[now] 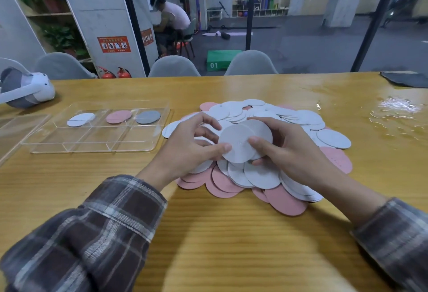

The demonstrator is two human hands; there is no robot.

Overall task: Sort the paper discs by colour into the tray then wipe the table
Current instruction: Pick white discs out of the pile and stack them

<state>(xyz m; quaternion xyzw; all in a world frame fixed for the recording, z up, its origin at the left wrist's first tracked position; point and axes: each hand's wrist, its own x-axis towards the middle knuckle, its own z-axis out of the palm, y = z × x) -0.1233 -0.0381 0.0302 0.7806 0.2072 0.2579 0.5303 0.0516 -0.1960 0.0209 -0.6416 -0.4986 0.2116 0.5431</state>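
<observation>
A heap of white and pink paper discs [298, 118] lies on the wooden table [208, 233]. Just above the heap, my left hand [187, 148] and my right hand [284, 148] both pinch a small stack of white discs [240, 143], thumbs on top and fingers round the edges. To the left stands a clear plastic tray [97, 138] with compartments. Its back row holds a white disc [80, 119], a pink disc [118, 116] and a grey disc [148, 116]. The front compartments hold nothing.
A clear lid [14, 129] lies left of the tray. A white and grey headset [25, 90] rests at the far left. A dark grey cloth [405, 78] sits at the back right corner, near a wet patch [398, 111]. Grey chairs [173, 66] line the far edge.
</observation>
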